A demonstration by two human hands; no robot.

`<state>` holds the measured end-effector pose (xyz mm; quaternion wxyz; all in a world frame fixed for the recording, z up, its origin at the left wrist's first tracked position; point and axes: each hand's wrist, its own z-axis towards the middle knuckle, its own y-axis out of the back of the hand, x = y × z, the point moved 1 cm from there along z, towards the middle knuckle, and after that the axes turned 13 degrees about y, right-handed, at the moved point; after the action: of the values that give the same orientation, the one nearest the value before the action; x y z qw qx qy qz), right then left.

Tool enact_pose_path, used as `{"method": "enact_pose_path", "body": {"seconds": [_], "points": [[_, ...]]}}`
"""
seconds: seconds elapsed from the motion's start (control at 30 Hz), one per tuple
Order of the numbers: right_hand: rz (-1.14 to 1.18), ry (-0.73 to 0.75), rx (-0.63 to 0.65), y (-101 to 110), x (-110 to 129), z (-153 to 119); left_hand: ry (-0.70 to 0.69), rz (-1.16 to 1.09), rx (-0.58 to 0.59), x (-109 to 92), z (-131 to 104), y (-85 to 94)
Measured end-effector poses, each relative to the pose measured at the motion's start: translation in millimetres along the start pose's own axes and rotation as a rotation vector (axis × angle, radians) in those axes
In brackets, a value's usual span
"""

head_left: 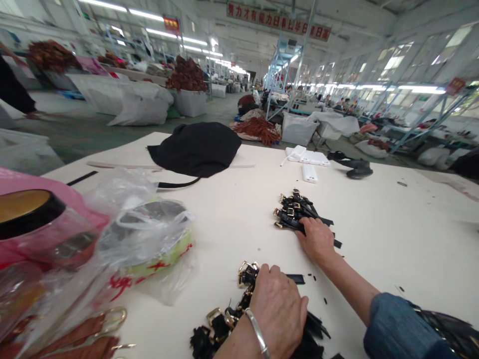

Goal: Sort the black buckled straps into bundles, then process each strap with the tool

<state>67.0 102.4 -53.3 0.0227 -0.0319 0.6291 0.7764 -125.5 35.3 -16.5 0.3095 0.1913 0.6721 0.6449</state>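
Observation:
My left hand (pixel 279 301), a silver bangle (pixel 256 329) at its wrist, is closed over a near pile of black buckle straps (pixel 220 324). Its fingertips are hidden behind the back of the hand. Gold-coloured buckles stick out to the left of it, and strap ends show to the right. Farther out, my right hand (pixel 317 240) has its fingers curled on a second bunch of black buckle straps (pixel 294 209), thumb on the near side. Those buckles point left and away, the strap tails right. Small black scraps (pixel 314 277) lie between the two bunches.
On the white table (pixel 224 219) are a black cloth item (pixel 198 147), white devices (pixel 309 157), dark strap-like items (pixel 352 164) and a plastic bag (pixel 145 234). Brown straps with buckles (pixel 86 331) lie front left. A black bundle (pixel 449 326) sits at right. Filled bins (pixel 189 99) stand beyond.

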Motion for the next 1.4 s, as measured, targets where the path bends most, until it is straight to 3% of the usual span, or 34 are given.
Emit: {"method": "enact_pose_path", "body": {"seconds": [0.1, 0.2, 0.3, 0.47, 0.63, 0.77, 0.9, 1.0, 1.17, 1.4], "points": [[0.002, 0.039, -0.002, 3.9, 1.5, -4.7, -0.001, 0.002, 0.016, 0.1, 1.7, -3.3], [0.077, 0.011, -0.007, 9.1, 1.9, -13.7, 0.084, 0.001, -0.017, -0.2, 1.6, -1.0], [0.331, -0.003, 0.011, 13.9, 6.9, -32.2, 0.132, -0.019, -0.027, -0.4, 0.9, 1.6], [0.745, 0.102, 0.145, 20.6, 34.9, -81.6, 0.131, -0.067, -0.013, 0.9, -0.3, 2.9], [0.893, 0.219, 0.272, 39.0, 49.9, -107.8, 0.088, -0.036, 0.134, 1.3, 1.7, 8.8], [0.823, 0.346, 0.331, 47.1, 24.7, -80.6, 0.059, -0.047, 0.131, 2.2, 3.5, 9.1], [0.323, 0.013, 0.092, 26.2, -9.7, -34.4, 0.041, -0.038, 0.107, 3.0, 3.5, 7.6], [0.086, -0.096, 0.098, 6.3, -18.0, -15.0, 0.046, -0.02, 0.136, 2.9, 4.1, 8.9], [0.023, -0.146, 0.101, -4.6, -18.2, -9.6, 0.049, -0.015, 0.126, 2.2, 5.1, 12.8], [0.055, -0.095, 0.086, -4.4, -24.0, -8.1, 0.047, -0.018, 0.118, 1.8, 4.5, 11.8]]}}
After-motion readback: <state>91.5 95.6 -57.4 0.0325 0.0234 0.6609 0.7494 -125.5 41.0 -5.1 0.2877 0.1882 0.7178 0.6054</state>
